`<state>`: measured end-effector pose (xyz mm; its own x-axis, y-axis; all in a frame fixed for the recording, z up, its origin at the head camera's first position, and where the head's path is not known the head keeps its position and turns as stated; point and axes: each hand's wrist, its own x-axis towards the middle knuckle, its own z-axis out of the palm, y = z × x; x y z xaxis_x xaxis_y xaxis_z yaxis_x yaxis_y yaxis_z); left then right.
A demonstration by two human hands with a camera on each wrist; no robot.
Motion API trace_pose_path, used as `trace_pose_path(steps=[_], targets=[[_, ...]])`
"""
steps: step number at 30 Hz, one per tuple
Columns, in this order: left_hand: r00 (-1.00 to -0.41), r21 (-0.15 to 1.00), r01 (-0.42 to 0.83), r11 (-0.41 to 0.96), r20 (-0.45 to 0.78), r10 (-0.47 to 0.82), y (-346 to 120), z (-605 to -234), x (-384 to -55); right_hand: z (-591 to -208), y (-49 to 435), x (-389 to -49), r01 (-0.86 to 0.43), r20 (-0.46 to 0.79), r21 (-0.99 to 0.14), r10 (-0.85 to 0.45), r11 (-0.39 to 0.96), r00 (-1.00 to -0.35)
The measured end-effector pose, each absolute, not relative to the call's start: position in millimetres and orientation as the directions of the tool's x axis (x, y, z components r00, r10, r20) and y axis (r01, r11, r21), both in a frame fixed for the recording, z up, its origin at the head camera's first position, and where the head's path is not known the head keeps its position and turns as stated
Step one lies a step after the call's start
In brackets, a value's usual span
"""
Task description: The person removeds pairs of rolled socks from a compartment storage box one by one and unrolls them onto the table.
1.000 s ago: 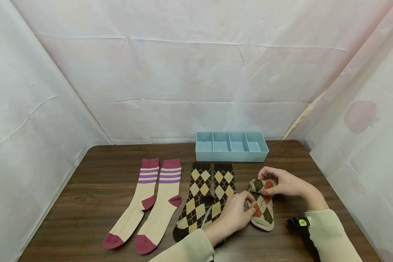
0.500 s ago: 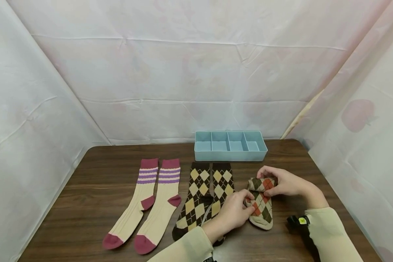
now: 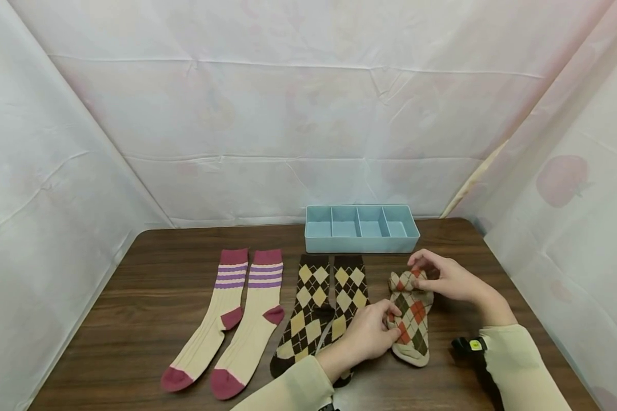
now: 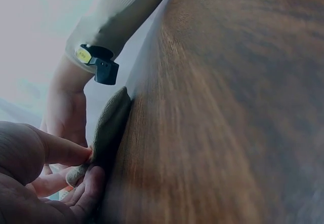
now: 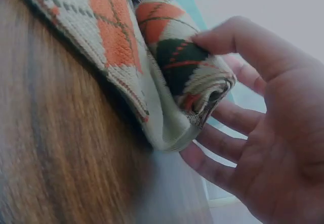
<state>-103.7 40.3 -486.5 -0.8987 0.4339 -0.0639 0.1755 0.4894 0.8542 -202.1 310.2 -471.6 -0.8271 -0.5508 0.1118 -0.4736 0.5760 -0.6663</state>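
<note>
A beige argyle sock (image 3: 411, 325) with orange and green diamonds lies at the right of the table, its toe toward me. Its far end is rolled up, and the spiral of the roll (image 5: 174, 57) shows in the right wrist view. My right hand (image 3: 449, 278) holds this roll, thumb on top and the other fingers behind it. At the sock's left edge, my left hand (image 3: 370, 331) pinches the fabric between thumb and finger; the left wrist view shows the sock (image 4: 112, 120) edge-on there. Whether a second sock lies underneath cannot be told.
Two dark brown argyle socks (image 3: 308, 319) lie partly under my left forearm. Farther left are two cream socks (image 3: 252, 337) with maroon toes and purple stripes. A pale blue box (image 3: 362, 245) with several compartments stands at the table's (image 3: 133, 319) back edge.
My right hand has moved slightly away from me with the rolled end, and more of the sock's flat part shows below the roll. My left hand has stayed in place.
</note>
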Motion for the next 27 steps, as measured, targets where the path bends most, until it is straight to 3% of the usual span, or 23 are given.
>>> trace_pose_path(steps=[8, 12, 27], targets=[[-0.891, 0.853, 0.182, 0.49, -0.067, 0.448, 39.2, -485.5, -103.3, -475.0, 307.9, -205.2, -0.587, 0.275, -0.585, -0.544, 0.56, -0.793], [-0.89, 0.845, 0.189, 0.501, -0.069, 0.451, 39.2, -486.6, -104.2, -474.8, 307.7, -203.9, -0.617, 0.299, -0.545, -0.557, 0.567, -0.775], [-0.882, 0.841, 0.203, 0.501, -0.065, 0.467, 37.5, -484.2, -103.5, -475.1, 314.0, -201.1, -0.502, 0.15, -0.579, -0.521, 0.642, -0.84]])
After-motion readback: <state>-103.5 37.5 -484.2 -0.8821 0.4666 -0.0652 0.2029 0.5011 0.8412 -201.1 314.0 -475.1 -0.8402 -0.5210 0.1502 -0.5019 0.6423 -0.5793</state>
